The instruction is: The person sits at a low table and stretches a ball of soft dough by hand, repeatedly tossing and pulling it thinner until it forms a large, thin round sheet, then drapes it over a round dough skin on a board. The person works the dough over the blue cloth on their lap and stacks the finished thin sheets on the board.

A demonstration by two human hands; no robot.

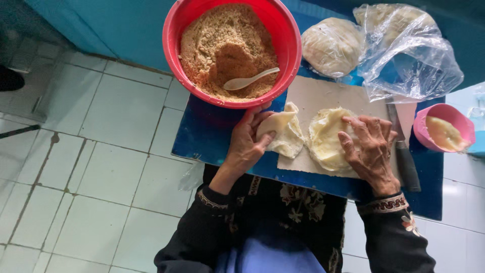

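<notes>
1. The landmark is the pale cardboard sheet (313, 96), which lies on a blue board (212, 136) across the person's lap and keeps the dough off the board.
2. The left hand (247, 144) rests at the sheet's left edge, fingers curled around a folded dough wrapper (283, 132). The thumb lies over the fold, apparently to stop the flap springing open.
3. The right hand (371, 151) lies flat and spread on a round stack of thin dough sheets (326, 139) in the middle of the cardboard. It presses rather than grips, probably to steady the stack.
4. The hands are apart, one to each piece of dough.
5. Beyond the sheet's far left corner sits a red bowl (174, 30) of brown crumbly filling (217, 35), with a white spoon (250, 80) lying in it, close to the left hand.
6. Past the far edge lie a bagged lump of dough (331, 45) and a loose clear plastic bag (419, 65), wrapped presumably against drying.
7. To the right of the sheet rest a dark-handled knife (406, 162) and a small pink bowl (444, 114) of pale paste.
</notes>
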